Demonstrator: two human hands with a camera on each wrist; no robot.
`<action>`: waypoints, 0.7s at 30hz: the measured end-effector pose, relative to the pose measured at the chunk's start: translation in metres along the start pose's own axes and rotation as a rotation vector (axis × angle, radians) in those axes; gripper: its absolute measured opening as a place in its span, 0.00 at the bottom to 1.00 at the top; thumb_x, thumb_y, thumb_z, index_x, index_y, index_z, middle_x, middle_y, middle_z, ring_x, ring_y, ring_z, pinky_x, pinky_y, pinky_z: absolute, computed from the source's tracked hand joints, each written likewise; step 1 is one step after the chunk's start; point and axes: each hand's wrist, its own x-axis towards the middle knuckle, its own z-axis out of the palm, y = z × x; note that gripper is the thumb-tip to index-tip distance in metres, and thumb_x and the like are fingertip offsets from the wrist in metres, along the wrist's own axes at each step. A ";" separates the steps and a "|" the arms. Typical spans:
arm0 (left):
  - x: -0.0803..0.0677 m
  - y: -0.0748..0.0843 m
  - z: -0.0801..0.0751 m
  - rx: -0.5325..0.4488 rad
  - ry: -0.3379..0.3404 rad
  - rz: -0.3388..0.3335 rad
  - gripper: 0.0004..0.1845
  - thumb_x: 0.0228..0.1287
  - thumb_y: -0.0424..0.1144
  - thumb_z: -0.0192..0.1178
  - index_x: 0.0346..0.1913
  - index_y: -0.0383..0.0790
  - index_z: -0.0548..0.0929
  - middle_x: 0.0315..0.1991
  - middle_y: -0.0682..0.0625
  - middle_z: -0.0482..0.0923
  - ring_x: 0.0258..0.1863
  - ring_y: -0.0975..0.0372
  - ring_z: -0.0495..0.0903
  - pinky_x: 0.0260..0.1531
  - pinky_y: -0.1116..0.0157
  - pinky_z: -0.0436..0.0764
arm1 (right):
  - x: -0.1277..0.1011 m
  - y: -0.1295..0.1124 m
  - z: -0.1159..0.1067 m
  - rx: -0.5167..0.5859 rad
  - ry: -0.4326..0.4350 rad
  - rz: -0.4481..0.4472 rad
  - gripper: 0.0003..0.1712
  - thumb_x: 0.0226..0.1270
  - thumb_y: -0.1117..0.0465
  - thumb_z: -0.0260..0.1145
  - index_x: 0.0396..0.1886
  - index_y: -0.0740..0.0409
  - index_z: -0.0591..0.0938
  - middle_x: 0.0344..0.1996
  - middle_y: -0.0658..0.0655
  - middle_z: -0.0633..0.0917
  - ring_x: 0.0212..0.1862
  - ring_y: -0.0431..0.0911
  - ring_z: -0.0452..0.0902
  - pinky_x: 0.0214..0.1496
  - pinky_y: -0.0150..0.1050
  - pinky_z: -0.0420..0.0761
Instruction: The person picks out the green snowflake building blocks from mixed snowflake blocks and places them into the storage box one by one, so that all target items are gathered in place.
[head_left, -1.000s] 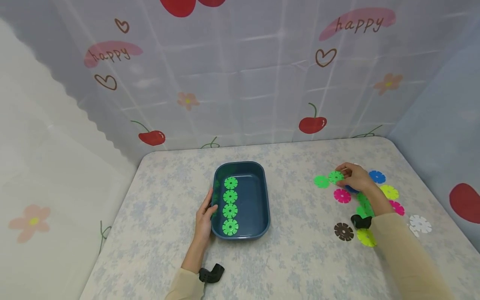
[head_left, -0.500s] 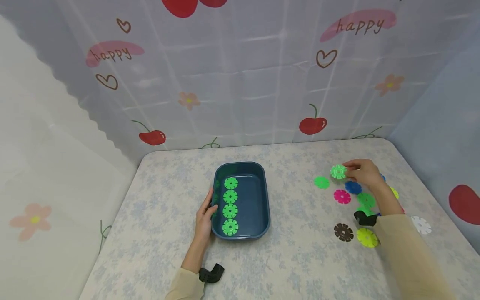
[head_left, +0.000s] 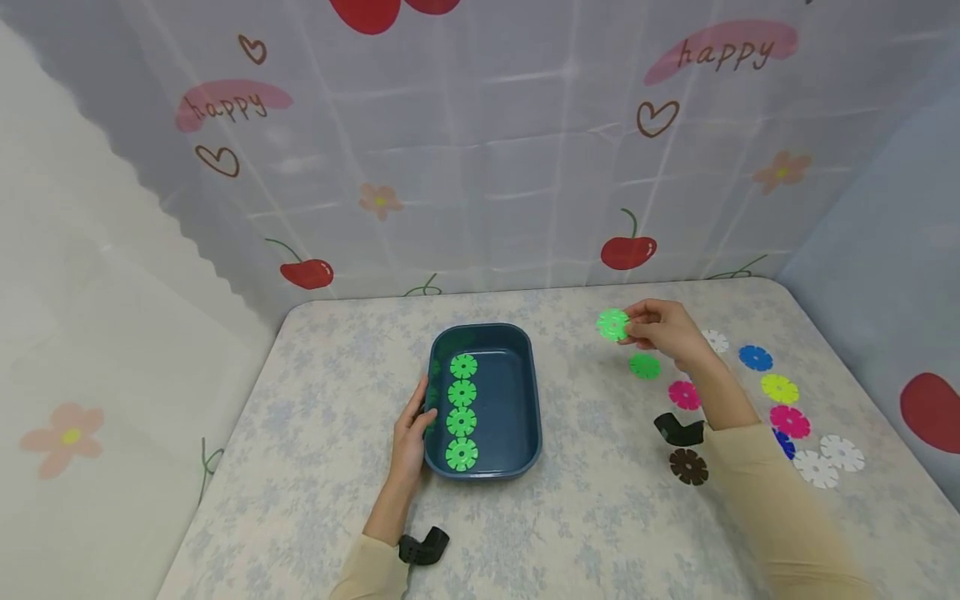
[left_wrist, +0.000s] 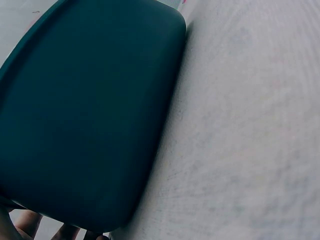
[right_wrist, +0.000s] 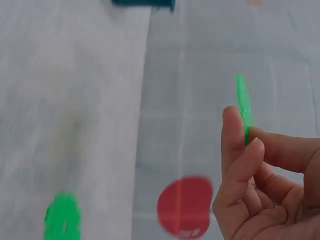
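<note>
My right hand (head_left: pixel 667 329) pinches a bright green notched plastic disc (head_left: pixel 612 324) between thumb and fingertips, above the table at the right. The right wrist view shows this disc edge-on (right_wrist: pixel 243 105) beyond the fingertips. A dark blue rectangular tray (head_left: pixel 535 400) stands mid-table, with several green discs (head_left: pixel 462 392) in a column along its left side. My left hand (head_left: pixel 408 446) grips the tray's left wall, thumb over the rim and fingers outside. In the left wrist view the tray's outer wall (left_wrist: pixel 95 110) fills much of the picture, fingers at its lower edge.
Loose discs lie on the table at the right: green (head_left: pixel 644 366), pink (head_left: pixel 685 395), brown (head_left: pixel 688 467), blue (head_left: pixel 755 358), yellow (head_left: pixel 780 388) and white (head_left: pixel 842 452). My right forearm hides part of this group. A printed curtain (head_left: pixel 480 167) hangs behind the table.
My right hand has lifted the green disc from the loose group and carried it left and up, towards the tray. My left hand and the tray have stayed in place.
</note>
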 end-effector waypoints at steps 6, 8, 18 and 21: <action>0.000 -0.001 -0.001 0.000 -0.005 0.001 0.30 0.74 0.36 0.48 0.77 0.50 0.58 0.78 0.52 0.49 0.78 0.54 0.46 0.74 0.48 0.49 | 0.008 -0.030 0.044 0.010 0.000 -0.082 0.18 0.71 0.66 0.60 0.58 0.70 0.75 0.37 0.64 0.80 0.32 0.39 0.86 0.38 0.32 0.83; -0.001 -0.001 -0.001 -0.001 -0.006 0.000 0.30 0.74 0.36 0.48 0.77 0.49 0.58 0.78 0.52 0.49 0.78 0.54 0.46 0.74 0.49 0.49 | 0.010 -0.038 0.061 0.023 -0.004 -0.098 0.18 0.70 0.67 0.60 0.57 0.70 0.76 0.37 0.65 0.80 0.32 0.41 0.87 0.36 0.32 0.83; -0.001 0.000 -0.002 0.015 -0.006 -0.001 0.30 0.75 0.36 0.47 0.77 0.51 0.59 0.79 0.52 0.49 0.78 0.53 0.46 0.74 0.48 0.49 | 0.023 -0.061 0.136 0.117 -0.073 -0.095 0.19 0.69 0.70 0.58 0.59 0.68 0.75 0.40 0.67 0.79 0.40 0.54 0.88 0.40 0.42 0.86; -0.001 0.000 -0.002 0.017 -0.005 -0.001 0.30 0.75 0.35 0.47 0.76 0.51 0.59 0.79 0.52 0.49 0.78 0.53 0.46 0.74 0.47 0.49 | 0.027 -0.063 0.153 0.078 -0.069 -0.080 0.19 0.69 0.70 0.58 0.59 0.67 0.76 0.39 0.67 0.82 0.39 0.54 0.88 0.42 0.48 0.85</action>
